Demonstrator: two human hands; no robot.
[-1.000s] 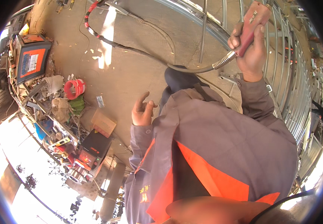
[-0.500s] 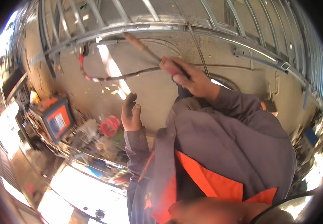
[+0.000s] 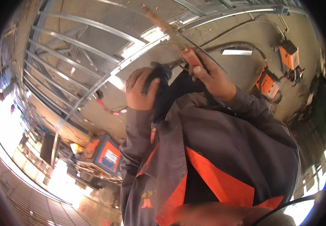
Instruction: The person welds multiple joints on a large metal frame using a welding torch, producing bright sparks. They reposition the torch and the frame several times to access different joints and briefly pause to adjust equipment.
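Note:
My right hand [image 3: 212, 77] is closed around the red handle [image 3: 190, 58] of a long tool. Its brownish shaft [image 3: 161, 24] is smeared by motion, so its kind cannot be made out. The shaft points up and left over the metal frame [image 3: 136, 51]. My left hand [image 3: 140, 88] has its fingers curled over a dark, rounded thing [image 3: 161, 75] beside my dark trouser leg [image 3: 180, 88]. What that dark thing is does not show.
An orange and grey machine box [image 3: 108, 156] stands at the lower left. Two orange machines, one nearer [image 3: 268, 84] and one farther [image 3: 289, 54], stand at the right with dark cables running across the floor. A red and black cable [image 3: 104, 107] lies near the frame's edge.
The view has turned, bringing the two machines at the right into sight. My left hand, raised and open before, is now curled over the dark thing. My right hand still holds the red-handled tool.

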